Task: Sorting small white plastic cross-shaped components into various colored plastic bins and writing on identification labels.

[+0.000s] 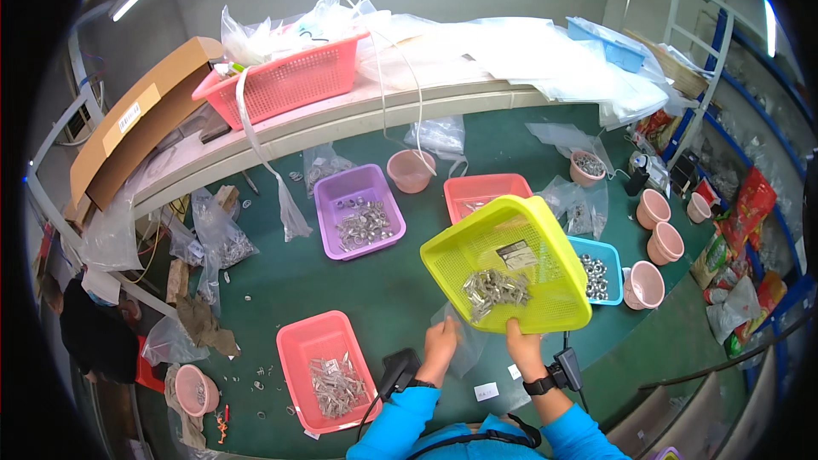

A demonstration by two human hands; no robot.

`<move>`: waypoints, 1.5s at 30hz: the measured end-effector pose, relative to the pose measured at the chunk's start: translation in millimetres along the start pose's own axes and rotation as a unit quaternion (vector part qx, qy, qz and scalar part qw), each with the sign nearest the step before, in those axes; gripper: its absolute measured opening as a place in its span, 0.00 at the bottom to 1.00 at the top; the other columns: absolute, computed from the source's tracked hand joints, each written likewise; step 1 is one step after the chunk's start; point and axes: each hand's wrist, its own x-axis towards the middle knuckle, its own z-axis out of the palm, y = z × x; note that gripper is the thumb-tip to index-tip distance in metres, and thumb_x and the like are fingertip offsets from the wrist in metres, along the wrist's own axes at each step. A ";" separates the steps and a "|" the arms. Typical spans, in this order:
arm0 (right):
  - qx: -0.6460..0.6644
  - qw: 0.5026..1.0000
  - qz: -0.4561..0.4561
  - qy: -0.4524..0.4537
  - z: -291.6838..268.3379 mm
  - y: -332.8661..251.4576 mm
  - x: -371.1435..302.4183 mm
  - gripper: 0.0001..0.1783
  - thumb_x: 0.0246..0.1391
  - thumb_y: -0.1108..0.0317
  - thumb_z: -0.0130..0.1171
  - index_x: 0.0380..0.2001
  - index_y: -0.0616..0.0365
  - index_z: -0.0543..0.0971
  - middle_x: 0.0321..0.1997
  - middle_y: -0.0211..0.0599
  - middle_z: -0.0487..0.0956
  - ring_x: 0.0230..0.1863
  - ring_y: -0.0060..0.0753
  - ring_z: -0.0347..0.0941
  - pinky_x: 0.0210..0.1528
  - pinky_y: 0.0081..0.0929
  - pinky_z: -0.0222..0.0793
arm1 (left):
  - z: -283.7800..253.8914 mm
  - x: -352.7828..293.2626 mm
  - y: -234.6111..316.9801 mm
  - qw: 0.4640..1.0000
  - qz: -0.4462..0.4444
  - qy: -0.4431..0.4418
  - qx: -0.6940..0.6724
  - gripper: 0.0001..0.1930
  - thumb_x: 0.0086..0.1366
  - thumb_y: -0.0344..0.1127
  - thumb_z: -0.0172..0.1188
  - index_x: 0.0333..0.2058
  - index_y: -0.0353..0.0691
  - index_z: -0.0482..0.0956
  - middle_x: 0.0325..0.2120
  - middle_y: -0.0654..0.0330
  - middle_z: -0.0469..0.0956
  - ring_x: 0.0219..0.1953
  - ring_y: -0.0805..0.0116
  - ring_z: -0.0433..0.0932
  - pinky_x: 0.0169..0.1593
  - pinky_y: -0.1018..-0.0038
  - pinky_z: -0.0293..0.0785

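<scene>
My right hand grips the near edge of a yellow-green plastic basket, which is tilted up off the table. A heap of small silvery metal parts has gathered at the basket's lower near side, with a printed label above them. Just left of it, my left hand is closed on a clear plastic bag, held below the basket's near corner. The bag's mouth is partly hidden by the basket. A pink basket with slender metal parts stands to the left of my left hand.
A purple basket, another pink basket and a blue basket hold metal parts on the green table. Several small pink pots stand at the right, including one pot. A shelf at the back carries a red basket.
</scene>
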 end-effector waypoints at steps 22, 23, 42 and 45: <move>-0.109 0.993 -0.024 -0.036 29.6 66.5 -60.9 0.06 0.43 0.73 0.47 0.24 0.66 0.71 0.19 0.45 0.72 0.20 0.41 0.69 0.20 0.29 0.62 | -14.9 -8.8 -91.5 0.950 -0.101 -0.014 -0.294 0.13 0.62 0.41 0.38 0.25 0.40 0.66 0.22 0.65 0.63 0.29 0.73 0.63 0.38 0.76 0.58; -0.110 0.993 -0.022 -0.038 31.1 71.3 -62.2 0.06 0.43 0.73 0.47 0.24 0.66 0.71 0.19 0.45 0.72 0.20 0.41 0.69 0.20 0.29 0.62 | -17.0 -11.6 -89.5 0.942 -0.117 -0.036 -0.312 0.12 0.62 0.41 0.38 0.25 0.42 0.65 0.22 0.65 0.63 0.30 0.72 0.63 0.40 0.73 0.59; -0.328 0.906 -0.171 -0.207 10.1 156.1 -107.3 0.14 0.45 0.66 0.43 0.32 0.62 0.72 0.27 0.40 0.71 0.30 0.40 0.66 0.25 0.38 0.62 | -30.6 -20.6 -100.8 0.905 -0.101 0.024 -0.412 0.16 0.59 0.38 0.41 0.42 0.34 0.65 0.39 0.58 0.67 0.41 0.69 0.65 0.45 0.74 0.59; -0.323 0.906 -0.176 -0.211 9.8 153.7 -105.8 0.13 0.45 0.66 0.43 0.32 0.62 0.72 0.28 0.40 0.71 0.31 0.40 0.66 0.26 0.37 0.62 | -31.8 -18.9 -107.5 0.894 -0.095 0.020 -0.437 0.16 0.59 0.38 0.41 0.41 0.34 0.65 0.40 0.58 0.67 0.42 0.69 0.65 0.45 0.73 0.59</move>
